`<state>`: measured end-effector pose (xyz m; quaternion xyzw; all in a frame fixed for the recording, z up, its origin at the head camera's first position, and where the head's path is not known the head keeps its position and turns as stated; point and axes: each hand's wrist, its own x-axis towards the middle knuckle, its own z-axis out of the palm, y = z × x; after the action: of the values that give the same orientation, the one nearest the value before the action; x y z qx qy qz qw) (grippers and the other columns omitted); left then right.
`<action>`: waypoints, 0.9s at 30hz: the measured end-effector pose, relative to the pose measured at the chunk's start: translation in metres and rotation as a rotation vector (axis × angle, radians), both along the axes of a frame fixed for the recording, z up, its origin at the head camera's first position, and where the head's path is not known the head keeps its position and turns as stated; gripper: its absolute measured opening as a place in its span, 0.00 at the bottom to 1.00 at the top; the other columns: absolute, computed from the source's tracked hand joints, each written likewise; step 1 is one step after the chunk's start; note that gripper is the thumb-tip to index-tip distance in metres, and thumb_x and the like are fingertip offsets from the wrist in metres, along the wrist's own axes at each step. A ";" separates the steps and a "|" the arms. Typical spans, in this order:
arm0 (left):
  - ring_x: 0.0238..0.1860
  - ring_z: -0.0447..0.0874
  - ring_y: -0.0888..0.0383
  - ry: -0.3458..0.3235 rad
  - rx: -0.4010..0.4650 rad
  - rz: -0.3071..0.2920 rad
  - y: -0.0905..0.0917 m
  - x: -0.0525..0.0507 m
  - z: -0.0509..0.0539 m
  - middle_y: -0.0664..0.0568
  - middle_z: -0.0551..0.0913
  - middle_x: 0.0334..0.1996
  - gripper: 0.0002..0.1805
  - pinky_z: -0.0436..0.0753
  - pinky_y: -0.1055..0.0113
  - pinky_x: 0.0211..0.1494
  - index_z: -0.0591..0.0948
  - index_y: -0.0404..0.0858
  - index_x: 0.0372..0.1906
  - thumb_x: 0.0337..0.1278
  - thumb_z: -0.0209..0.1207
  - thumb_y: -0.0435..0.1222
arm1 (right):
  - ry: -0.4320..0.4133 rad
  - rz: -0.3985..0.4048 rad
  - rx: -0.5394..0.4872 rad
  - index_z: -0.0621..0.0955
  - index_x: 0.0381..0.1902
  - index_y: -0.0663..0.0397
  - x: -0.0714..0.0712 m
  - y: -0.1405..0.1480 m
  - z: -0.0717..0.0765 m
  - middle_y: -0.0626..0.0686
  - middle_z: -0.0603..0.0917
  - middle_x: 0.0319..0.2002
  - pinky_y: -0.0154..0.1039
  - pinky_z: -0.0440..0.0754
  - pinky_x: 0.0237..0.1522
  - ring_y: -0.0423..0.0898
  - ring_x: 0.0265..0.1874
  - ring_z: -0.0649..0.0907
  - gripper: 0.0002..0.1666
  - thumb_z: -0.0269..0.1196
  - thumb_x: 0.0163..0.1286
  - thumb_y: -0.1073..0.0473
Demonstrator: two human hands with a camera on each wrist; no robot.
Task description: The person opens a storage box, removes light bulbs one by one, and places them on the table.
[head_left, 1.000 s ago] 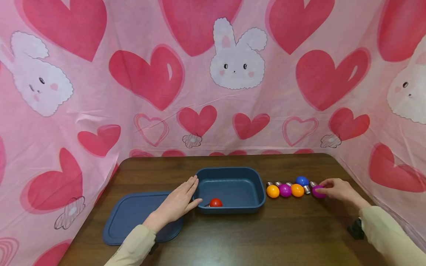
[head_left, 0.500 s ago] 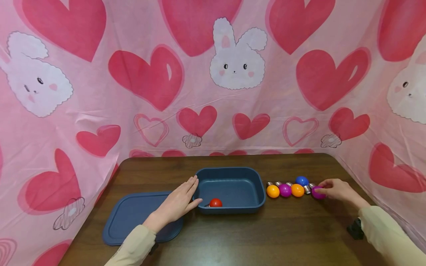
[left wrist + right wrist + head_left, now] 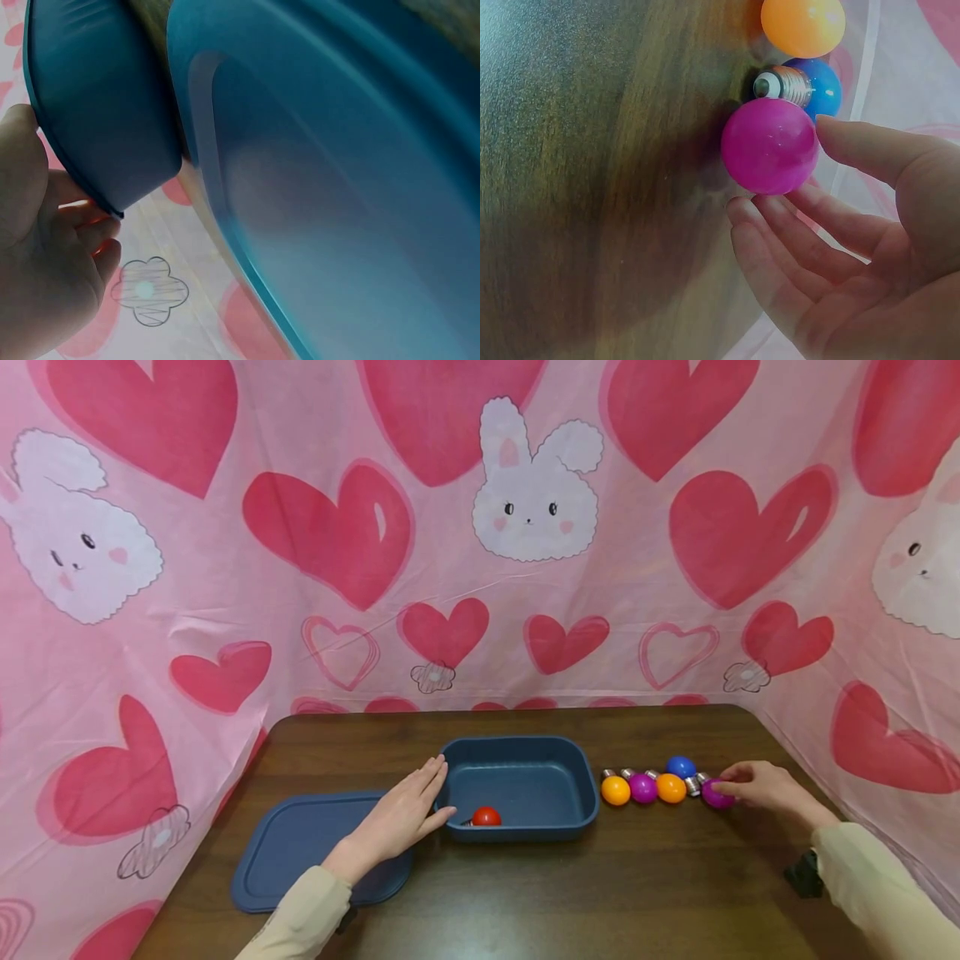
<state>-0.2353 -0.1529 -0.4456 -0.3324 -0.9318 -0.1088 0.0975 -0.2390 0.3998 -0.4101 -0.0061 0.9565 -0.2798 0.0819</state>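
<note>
My left hand point(image 3: 401, 810) lies with straight fingers against the left rim of a dark blue container point(image 3: 517, 835). Inside that container, near its front wall, rests a red light bulb point(image 3: 487, 817). At the right, my right hand point(image 3: 768, 793) pinches a purple light bulb point(image 3: 769, 146) between thumb and fingertips, low at the table. Its screw base is mostly hidden in the right wrist view. Close beside it are a blue bulb point(image 3: 681, 767) and an orange bulb point(image 3: 671, 788). Another purple bulb point(image 3: 643, 788) and another orange bulb point(image 3: 616, 791) continue the row toward the container.
A flat blue lid point(image 3: 300, 852) lies on the wooden table point(image 3: 540, 902) left of the container, partly under my left forearm. Pink cloth point(image 3: 450, 568) with hearts and rabbits hangs behind the table and along both sides.
The purple bulb at the far right has shifted very slightly left, closer to the blue bulb's base, with my right hand at it. My left hand stays put.
</note>
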 end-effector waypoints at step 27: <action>0.67 0.54 0.50 0.008 0.003 -0.019 -0.001 0.000 0.001 0.42 0.57 0.68 0.39 0.59 0.55 0.65 0.59 0.32 0.68 0.60 0.53 0.53 | 0.215 0.104 0.141 0.79 0.42 0.65 0.001 -0.034 0.038 0.59 0.82 0.36 0.56 0.77 0.40 0.58 0.36 0.79 0.27 0.64 0.59 0.45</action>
<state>-0.2350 -0.1543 -0.4449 -0.3413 -0.9281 -0.1098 0.1007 -0.2383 0.3657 -0.3726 -0.0798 0.9755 -0.2050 -0.0063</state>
